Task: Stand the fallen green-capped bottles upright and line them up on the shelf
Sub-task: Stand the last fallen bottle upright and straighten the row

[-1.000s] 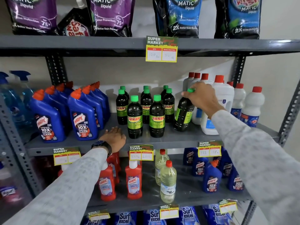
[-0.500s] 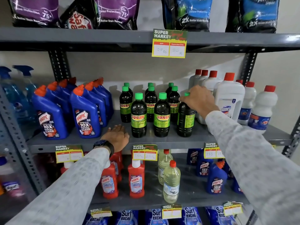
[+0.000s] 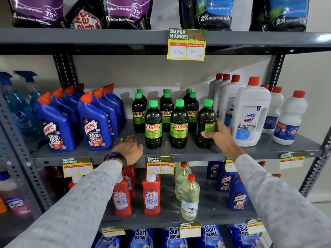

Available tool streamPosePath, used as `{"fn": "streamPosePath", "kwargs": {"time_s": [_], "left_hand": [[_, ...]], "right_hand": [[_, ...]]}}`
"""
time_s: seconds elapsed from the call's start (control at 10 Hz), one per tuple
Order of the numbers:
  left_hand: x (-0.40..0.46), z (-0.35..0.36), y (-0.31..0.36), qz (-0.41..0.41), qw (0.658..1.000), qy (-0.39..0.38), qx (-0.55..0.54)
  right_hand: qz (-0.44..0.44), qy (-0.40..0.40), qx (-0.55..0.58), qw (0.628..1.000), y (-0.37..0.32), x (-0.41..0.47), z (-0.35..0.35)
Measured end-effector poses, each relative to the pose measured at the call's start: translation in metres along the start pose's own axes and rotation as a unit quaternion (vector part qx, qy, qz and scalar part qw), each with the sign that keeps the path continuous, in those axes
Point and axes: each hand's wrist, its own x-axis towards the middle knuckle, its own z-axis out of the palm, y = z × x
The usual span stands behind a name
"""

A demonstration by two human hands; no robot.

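Observation:
Several dark green-capped Sunny bottles stand upright in rows on the grey middle shelf [image 3: 179, 154]. The front row holds three: a left bottle [image 3: 153, 126], a middle bottle [image 3: 179, 125] and a right bottle [image 3: 205, 120]. My right hand [image 3: 219, 135] wraps the lower body of the right bottle, thumb across its label. The bottle stands upright on the shelf. My left hand [image 3: 129, 146] rests palm down on the shelf's front edge, just left of the front row, holding nothing.
Blue Harpic bottles [image 3: 93, 126] crowd the shelf to the left. White red-capped Domex bottles [image 3: 250, 113] stand close on the right, almost touching my right hand. Price tags [image 3: 160, 165] hang on the shelf edge. Detergent pouches fill the shelf above; red and clear bottles stand below.
My right hand slid from the right bottle's cap down to its lower body, and the tilted bottle now stands upright in the front row. My left hand stayed on the shelf edge.

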Motion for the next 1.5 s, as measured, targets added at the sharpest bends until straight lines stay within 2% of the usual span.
{"fn": "streamPosePath", "kwargs": {"time_s": [0.2, 0.4, 0.6, 0.9, 1.1, 1.4, 1.5], "left_hand": [[0.002, 0.002, -0.002, 0.002, 1.0, -0.005, -0.002], [0.001, 0.0, -0.001, 0.004, 1.0, -0.005, 0.002], [0.002, 0.001, -0.001, 0.005, 1.0, -0.001, 0.001], [0.003, 0.002, -0.002, 0.002, 1.0, 0.0, -0.001], [0.003, 0.003, -0.002, 0.004, 1.0, 0.0, 0.002], [0.001, 0.001, -0.001, 0.006, 1.0, -0.003, 0.016], [0.001, 0.0, -0.001, 0.004, 1.0, -0.002, -0.001]], "right_hand": [[-0.016, 0.057, -0.039, 0.998, 0.025, -0.006, 0.011], [-0.053, 0.136, -0.081, 0.986, 0.019, -0.013, 0.024], [-0.068, 0.093, -0.064, 0.991, 0.028, -0.012, 0.016], [-0.067, 0.137, -0.07, 0.986, 0.023, -0.016, 0.022], [-0.084, 0.077, -0.074, 0.991, 0.028, -0.015, 0.017], [-0.062, 0.156, -0.113, 0.979, 0.027, -0.017, 0.026], [-0.061, 0.159, -0.119, 0.978, 0.025, -0.018, 0.025]]}}
